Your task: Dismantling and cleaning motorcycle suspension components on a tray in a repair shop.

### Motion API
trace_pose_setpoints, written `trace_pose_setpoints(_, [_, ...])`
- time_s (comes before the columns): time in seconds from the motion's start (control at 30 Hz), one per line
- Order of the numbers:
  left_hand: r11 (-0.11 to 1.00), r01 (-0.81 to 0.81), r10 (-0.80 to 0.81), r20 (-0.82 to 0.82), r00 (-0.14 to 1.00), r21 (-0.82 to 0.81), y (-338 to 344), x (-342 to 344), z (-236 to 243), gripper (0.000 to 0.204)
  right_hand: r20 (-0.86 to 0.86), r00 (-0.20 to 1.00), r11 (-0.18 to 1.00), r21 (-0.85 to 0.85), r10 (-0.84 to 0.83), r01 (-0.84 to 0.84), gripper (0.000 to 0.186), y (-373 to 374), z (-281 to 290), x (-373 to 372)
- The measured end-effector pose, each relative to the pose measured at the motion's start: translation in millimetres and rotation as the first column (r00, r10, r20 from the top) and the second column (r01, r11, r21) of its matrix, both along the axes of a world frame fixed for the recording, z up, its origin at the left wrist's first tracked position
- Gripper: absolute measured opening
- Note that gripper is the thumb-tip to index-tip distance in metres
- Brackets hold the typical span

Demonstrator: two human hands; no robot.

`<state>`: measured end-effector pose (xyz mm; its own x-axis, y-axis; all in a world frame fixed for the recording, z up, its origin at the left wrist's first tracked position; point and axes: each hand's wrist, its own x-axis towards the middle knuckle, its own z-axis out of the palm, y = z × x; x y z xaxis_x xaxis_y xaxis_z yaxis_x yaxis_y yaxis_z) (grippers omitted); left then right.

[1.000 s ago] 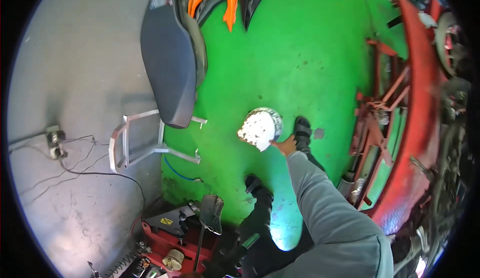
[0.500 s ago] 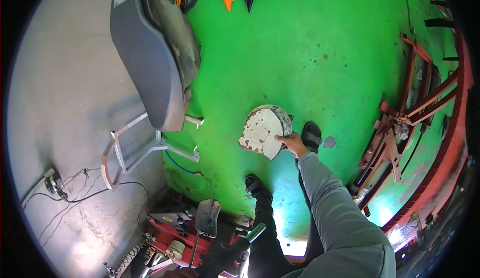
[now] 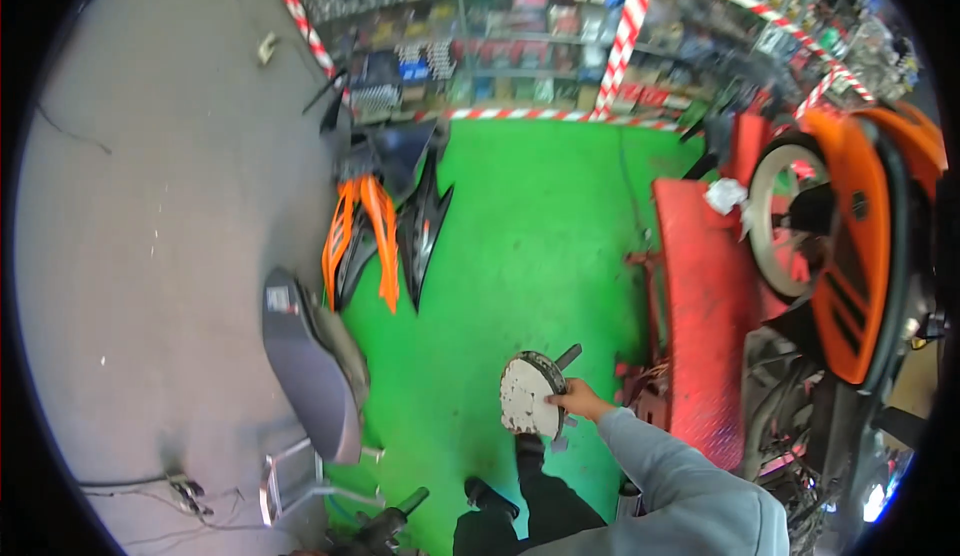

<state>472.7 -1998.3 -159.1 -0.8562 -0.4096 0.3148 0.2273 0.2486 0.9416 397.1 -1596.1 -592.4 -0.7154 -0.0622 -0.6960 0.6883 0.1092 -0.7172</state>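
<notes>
R hand (image 3: 581, 399) w/ chipped, roundish white-faced disc (image 3: 526, 396), prob. stool seat

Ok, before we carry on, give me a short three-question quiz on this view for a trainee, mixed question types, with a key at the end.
1. Which of the person's hands holds the chipped white disc?

2. True or false: the long dark seat is to the left of the disc.

3. Choose one. The striped edging at the top of the picture is:
A) blue and yellow
B) red and white
C) black and green

Key
1. The right hand, gripping it at the edge.
2. True.
3. B
</notes>
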Motion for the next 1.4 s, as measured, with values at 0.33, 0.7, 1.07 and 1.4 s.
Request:
trace_pose_setpoints(0.33, [0.978,0.144,-0.142,-0.024,0.99,0.151,-7,-156,12,0.034,-0.418,0.727,0.838,-0.294,-0.545,0.459,0.044,102,358,-169])
trace_pose_setpoints(0.7, [0.847,0.505,-0.508,0.029,0.861,-0.167,65,-447,-13,0.02,-0.283,0.098,0.285,-0.756,-0.954,0.59,0.049,119,433,-249])
trace_pose_setpoints(1.07, [0.516,0.853,-0.847,-0.193,0.496,-0.073,311,-686,32,0.02,-0.162,-0.097,0.056,-0.74,-0.982,0.67,0.049,242,355,-361])
trace_pose_setpoints(1.4, [0.265,0.959,-0.909,-0.358,0.214,-0.097,540,-863,48,0.021,-0.421,-0.364,0.088,-0.746,-0.831,0.66,0.057,455,459,-489])
